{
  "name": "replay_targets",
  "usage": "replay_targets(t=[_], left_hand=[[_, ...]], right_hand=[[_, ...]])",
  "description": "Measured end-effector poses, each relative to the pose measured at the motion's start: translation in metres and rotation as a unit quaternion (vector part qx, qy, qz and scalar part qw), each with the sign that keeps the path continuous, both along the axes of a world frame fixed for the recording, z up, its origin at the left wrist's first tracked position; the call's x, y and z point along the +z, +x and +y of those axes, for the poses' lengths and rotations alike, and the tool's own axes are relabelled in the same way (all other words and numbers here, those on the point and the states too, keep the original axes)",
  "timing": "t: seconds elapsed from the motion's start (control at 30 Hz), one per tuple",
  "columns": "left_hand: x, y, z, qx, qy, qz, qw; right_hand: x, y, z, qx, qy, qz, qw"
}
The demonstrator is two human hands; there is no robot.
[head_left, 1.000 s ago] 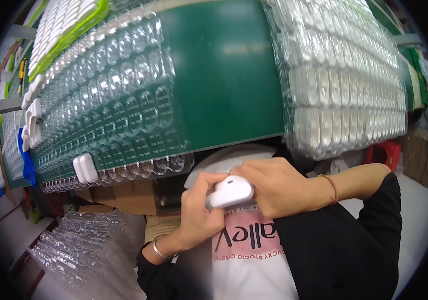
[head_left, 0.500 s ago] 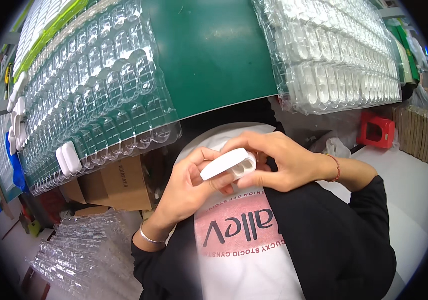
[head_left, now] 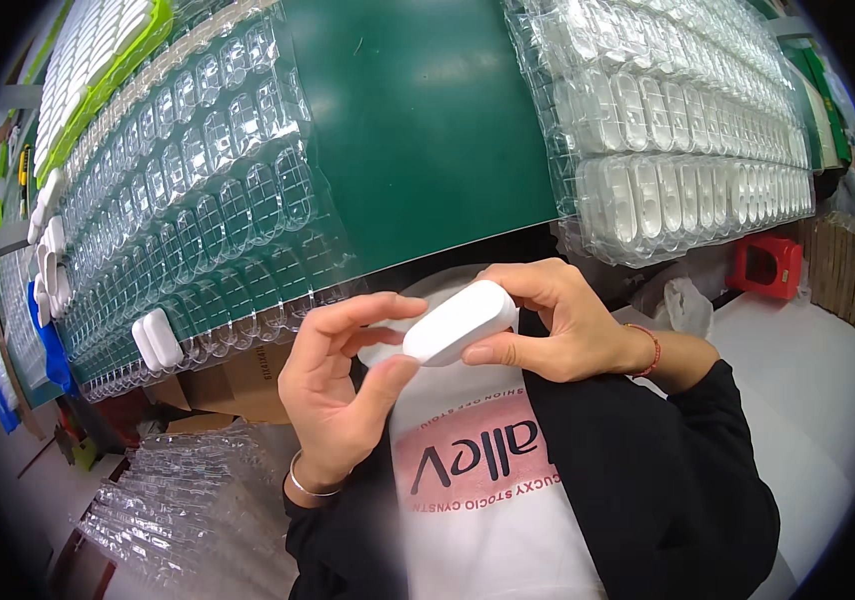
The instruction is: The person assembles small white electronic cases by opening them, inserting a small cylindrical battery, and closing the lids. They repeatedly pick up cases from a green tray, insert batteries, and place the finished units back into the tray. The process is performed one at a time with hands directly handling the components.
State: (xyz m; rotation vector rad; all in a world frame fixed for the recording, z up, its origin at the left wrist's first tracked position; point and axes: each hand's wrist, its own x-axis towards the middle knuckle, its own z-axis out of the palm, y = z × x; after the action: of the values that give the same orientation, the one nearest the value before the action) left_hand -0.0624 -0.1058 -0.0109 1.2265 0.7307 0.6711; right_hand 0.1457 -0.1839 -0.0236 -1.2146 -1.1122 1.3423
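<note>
Holding the white case (head_left: 460, 325) in the right hand (head_left: 570, 330), pinched between thumb and fingers, just off the view's centre toward 4 o'clock. Holding the left hand (head_left: 333, 385) spread wide at its 8 o'clock end, with the thumb near or against it; cannot tell which. Probably checking or positioning; likely calls next for a steady right pinch. Runs lengthwise from 8 to 2 o'clock, rounded at the ends; cannot tell front from back.
</note>
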Motion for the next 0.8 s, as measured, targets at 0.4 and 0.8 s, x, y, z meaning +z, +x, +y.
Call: replay_targets(t=[0.4, 0.8], left_hand=[[0.001, 0.011, 0.011, -0.002, -0.032, 0.000, 0.999], [-0.004, 0.012, 0.021, -0.048, -0.016, -0.050, 0.997]], right_hand=[[0.002, 0.011, 0.009, 0.004, 0.090, -0.101, 0.991], [-0.004, 0.013, 0.015, 0.005, 0.089, -0.080, 0.993]])
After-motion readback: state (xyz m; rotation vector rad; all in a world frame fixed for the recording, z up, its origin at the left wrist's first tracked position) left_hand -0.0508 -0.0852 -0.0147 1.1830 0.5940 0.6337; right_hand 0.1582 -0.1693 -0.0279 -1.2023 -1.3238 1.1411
